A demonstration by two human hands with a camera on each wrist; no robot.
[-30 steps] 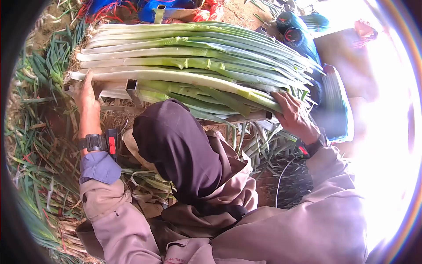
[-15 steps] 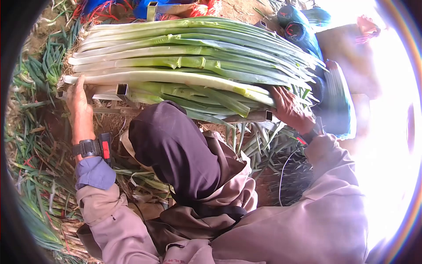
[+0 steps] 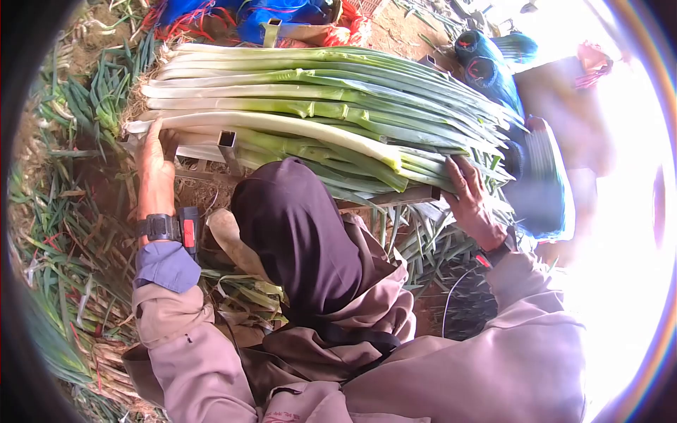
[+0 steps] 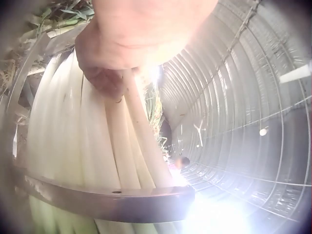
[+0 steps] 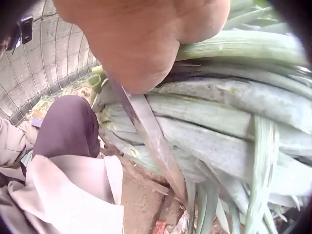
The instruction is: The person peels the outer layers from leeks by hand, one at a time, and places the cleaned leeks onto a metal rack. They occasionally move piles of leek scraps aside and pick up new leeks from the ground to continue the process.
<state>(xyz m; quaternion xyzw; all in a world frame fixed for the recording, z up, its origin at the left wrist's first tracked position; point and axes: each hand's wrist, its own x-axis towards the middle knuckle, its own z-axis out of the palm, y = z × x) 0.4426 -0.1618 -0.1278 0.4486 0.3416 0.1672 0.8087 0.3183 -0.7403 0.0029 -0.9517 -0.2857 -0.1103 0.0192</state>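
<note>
Long leeks (image 3: pixel 303 109) lie side by side in a metal frame (image 3: pixel 226 141), white root ends on the left and green leaves on the right. At the root end of the nearest leek, the left hand (image 3: pixel 154 169) has its thumb against the white stalk; the left wrist view shows that hand (image 4: pixel 141 39) pinching a pale stalk (image 4: pixel 144 131). The right hand (image 3: pixel 474 204) rests on the near edge of the green leaves, fingers extended. In the right wrist view, the right hand (image 5: pixel 141 44) covers part of the leaves (image 5: pixel 209 126) and a frame bar (image 5: pixel 153 139).
Blue netting (image 3: pixel 282 20) and red strings (image 3: pixel 349 27) lie beyond the frame. Blue-wrapped bundles (image 3: pixel 549 183) stand at the right. Loose leeks and leaves (image 3: pixel 70 233) cover the ground at the left. The person's covered head (image 3: pixel 303 233) is close to the near frame edge.
The head view has shifted slightly. The right hand has loosened from the near leek's green part, its fingers now extended over the leaves. The left hand stays at the root end.
</note>
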